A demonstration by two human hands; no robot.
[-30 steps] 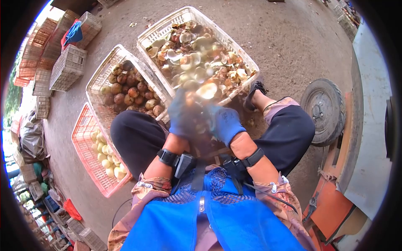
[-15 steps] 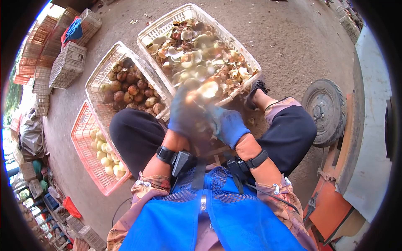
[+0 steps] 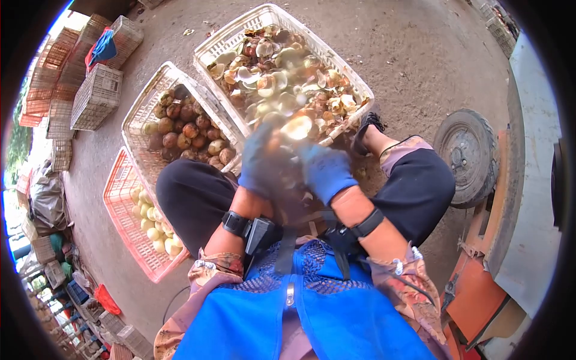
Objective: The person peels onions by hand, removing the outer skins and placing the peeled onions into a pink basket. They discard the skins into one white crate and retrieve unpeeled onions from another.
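Both my hands wear blue gloves above the near edge of a white crate (image 3: pixel 210 39) full of peels (image 3: pixel 264 84). A blurred smudge lies over the view between them. My left hand (image 3: pixel 259 161) has its fingers bent around something I cannot make out. My right hand (image 3: pixel 327 173) is just right of it, its fingertips lost in the blur. To the left, a second white crate (image 3: pixel 133 117) holds brown, unpeeled round produce (image 3: pixel 191 129). Pale peeled pieces (image 3: pixel 157 231) lie in a pink crate (image 3: pixel 123 225) beyond my left knee.
A wheel (image 3: pixel 465 157) lies by a wooden board at the right, beside a pale metal panel (image 3: pixel 528 180). Stacked crates (image 3: pixel 97 96) stand at the upper left. A red bag (image 3: pixel 106 299) is at the lower left.
My right hand has moved slightly up and is turned more palm-down. My left hand has hardly moved. The view has shifted a little.
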